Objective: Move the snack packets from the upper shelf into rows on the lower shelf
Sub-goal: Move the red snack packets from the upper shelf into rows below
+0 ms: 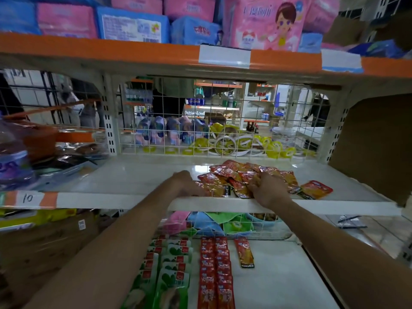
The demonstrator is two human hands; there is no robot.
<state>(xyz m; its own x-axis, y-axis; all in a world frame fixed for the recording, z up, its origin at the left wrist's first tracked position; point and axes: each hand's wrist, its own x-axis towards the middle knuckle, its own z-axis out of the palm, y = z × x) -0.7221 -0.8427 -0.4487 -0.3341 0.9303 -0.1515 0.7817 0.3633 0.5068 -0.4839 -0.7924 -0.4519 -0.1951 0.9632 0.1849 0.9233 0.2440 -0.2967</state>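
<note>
Fingers (256, 181) of right hand (270, 192) curl down into near-right side of pile of snack packets (236, 175), gripping a few. Left hand (186, 182) sits at pile's left edge, fingers bent, touching it; cannot tell if it holds a packet. Pile lies on upper shelf (124, 175), near front lip, directly ahead of both hands and between them. Right hand is further into it. Packets are jumbled, long axes at all angles. One stray packet (316, 189) lies flat just right of pile, apart from right hand. Lower shelf (278, 275) is straight below, under the forearms. Red rows (215, 270) there run front to back, with lone orange packet (246, 253) just right of them, long axis pointing away. Judgement: next packets go behind or in front of that lone one, turned lengthwise to match; right hand is better placed.
</note>
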